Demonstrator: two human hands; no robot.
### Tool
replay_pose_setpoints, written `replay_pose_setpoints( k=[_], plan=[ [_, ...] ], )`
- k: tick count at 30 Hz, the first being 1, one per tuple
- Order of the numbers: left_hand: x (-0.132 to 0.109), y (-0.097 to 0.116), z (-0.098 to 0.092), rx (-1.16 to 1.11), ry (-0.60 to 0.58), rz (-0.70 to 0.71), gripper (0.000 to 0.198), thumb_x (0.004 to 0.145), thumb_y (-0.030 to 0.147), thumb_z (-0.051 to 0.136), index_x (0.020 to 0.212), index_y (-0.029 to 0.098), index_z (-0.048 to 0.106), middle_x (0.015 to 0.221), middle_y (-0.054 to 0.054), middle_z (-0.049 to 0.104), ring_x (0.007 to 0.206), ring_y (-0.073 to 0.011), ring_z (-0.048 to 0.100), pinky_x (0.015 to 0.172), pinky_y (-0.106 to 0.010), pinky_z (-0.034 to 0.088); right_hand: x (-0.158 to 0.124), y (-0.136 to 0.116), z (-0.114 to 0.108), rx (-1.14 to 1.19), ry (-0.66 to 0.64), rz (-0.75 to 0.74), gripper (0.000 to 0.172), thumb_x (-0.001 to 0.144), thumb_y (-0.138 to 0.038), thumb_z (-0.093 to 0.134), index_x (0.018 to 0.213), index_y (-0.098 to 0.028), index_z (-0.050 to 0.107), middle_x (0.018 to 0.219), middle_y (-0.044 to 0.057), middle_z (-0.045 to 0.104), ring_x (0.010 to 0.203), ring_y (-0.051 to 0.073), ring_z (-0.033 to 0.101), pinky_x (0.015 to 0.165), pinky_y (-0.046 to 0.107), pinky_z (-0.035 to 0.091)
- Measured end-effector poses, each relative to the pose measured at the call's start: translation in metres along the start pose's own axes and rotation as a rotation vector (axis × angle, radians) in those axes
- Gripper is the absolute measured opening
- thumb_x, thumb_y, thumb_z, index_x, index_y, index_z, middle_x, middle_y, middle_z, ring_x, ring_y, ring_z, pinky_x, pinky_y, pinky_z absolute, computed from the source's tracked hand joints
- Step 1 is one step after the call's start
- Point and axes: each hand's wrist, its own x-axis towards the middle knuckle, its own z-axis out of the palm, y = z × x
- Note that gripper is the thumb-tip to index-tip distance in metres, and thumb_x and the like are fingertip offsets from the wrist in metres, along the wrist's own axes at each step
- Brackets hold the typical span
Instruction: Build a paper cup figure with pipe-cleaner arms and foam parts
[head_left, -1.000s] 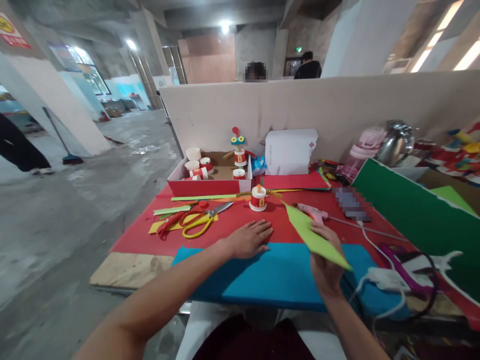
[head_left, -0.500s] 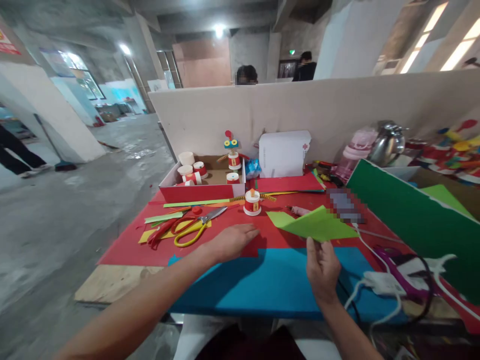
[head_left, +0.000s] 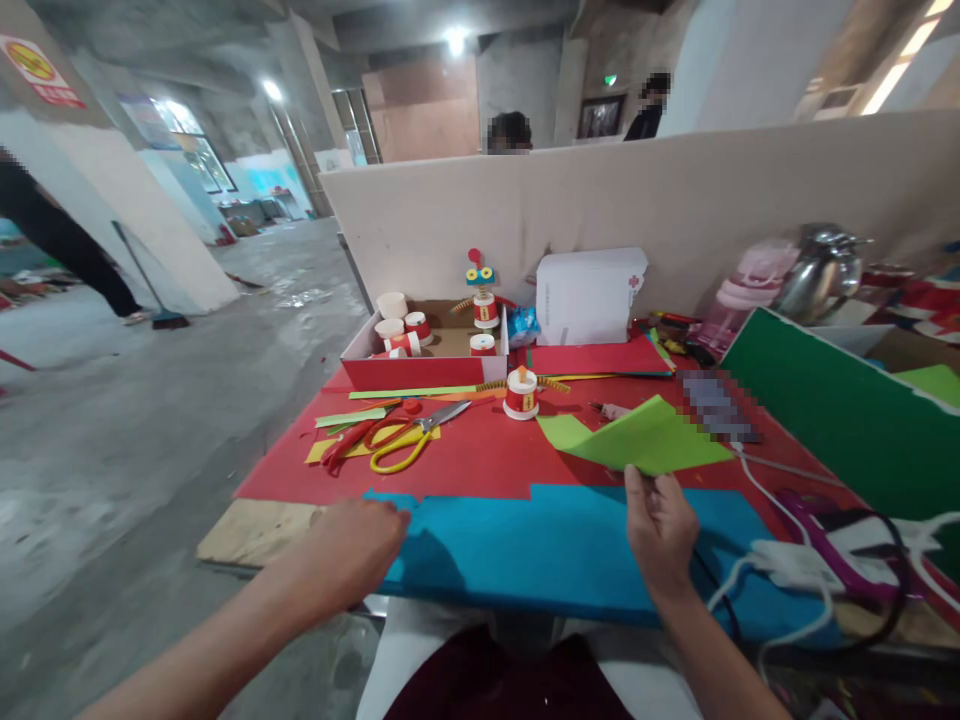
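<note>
My right hand (head_left: 661, 520) pinches the near edge of a folded light green sheet (head_left: 652, 440), which tilts up over the red paper (head_left: 480, 465). My left hand (head_left: 364, 550) hangs over the front left edge of the blue sheet (head_left: 525, 560), its fingers curled and their tips hidden. Beyond the hands stands a red and white paper cup figure (head_left: 521, 397) with coiled arms and an orange tip. Scissors (head_left: 409, 440) with red and yellow handles lie at the left on paper strips (head_left: 349, 418).
An open box (head_left: 424, 373) of paper cups and a finished figure (head_left: 484, 300) stands at the back. At the right are a green board (head_left: 840, 420), white cables (head_left: 795, 570), a pink bottle (head_left: 754, 290) and a metal jug (head_left: 821, 275).
My left hand has moved left and toward me, away from the cup figure. My right hand still holds the green sheet. The view has shifted somewhat.
</note>
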Motion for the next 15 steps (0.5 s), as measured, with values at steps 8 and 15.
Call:
replay_pose_setpoints(
  k=[8, 15],
  plan=[
    [0.113, 0.04, 0.019, -0.084, 0.306, 0.322, 0.052, 0.095, 0.026, 0.034, 0.144, 0.011, 0.035, 0.152, -0.013, 0.033, 0.142, -0.0226, 0.027, 0.114, -0.037, 0.03, -0.001, 0.008, 0.0, -0.04, -0.078, 0.005, 0.034, 0.087, -0.05, 0.051, 0.071, -0.021, 0.059, 0.069, 0.007, 0.071, 0.064, 0.021, 0.066, 0.061, 0.03, 0.049],
    [0.11, 0.057, 0.054, -0.016, 0.321, 0.008, 0.077, 0.093, 0.059, 0.031, 0.145, 0.002, 0.032, 0.152, -0.02, 0.029, 0.143, -0.0313, 0.023, 0.116, -0.046, 0.023, -0.002, 0.008, 0.002, -0.041, -0.125, -0.004, 0.037, 0.086, -0.053, 0.051, 0.068, -0.021, 0.059, 0.065, 0.006, 0.071, 0.065, 0.022, 0.068, 0.06, 0.029, 0.049]
  ],
)
